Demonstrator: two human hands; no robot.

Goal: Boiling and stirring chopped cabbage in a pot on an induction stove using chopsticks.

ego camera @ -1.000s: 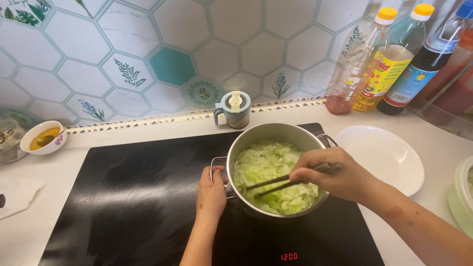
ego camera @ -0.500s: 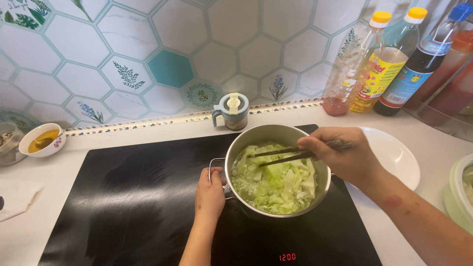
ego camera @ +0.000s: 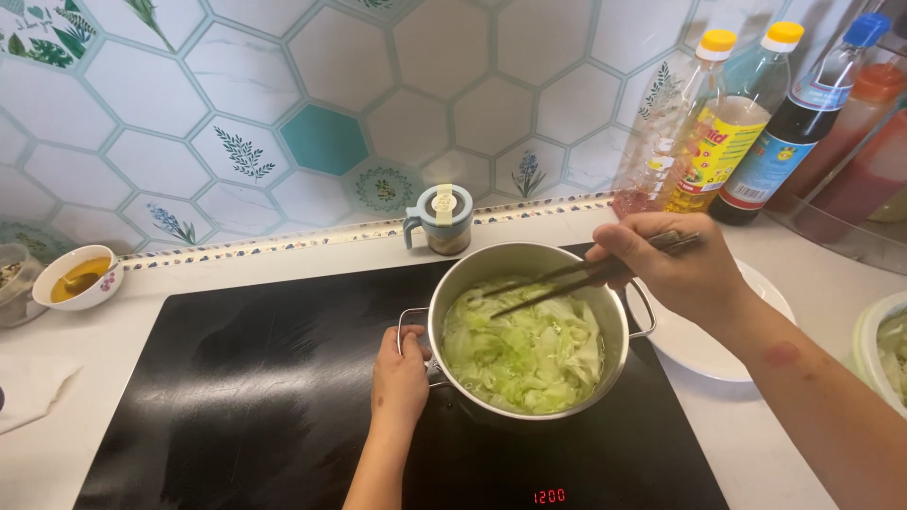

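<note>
A steel pot (ego camera: 605, 378) full of pale green cabbage (ego camera: 524, 354) stands on a black induction hob (ego camera: 236, 378). My left hand (ego camera: 399, 378) grips the pot's left handle. My right hand (ego camera: 671, 269) is above the pot's far right rim and holds a pair of dark chopsticks (ego camera: 557, 281). Their tips point left, over the far side of the cabbage.
A white plate (ego camera: 704, 345) lies right of the pot. Several sauce and oil bottles (ego camera: 718, 142) stand at the back right. A small lidded jar (ego camera: 441, 219) sits behind the pot. A white bowl of yellow sauce (ego camera: 76, 279) is at the far left, by a cloth (ego camera: 33, 387).
My right hand has moved with the chopsticks from the pot's middle to its far right rim, lifting slightly. My left hand has kept hold of the handle.
</note>
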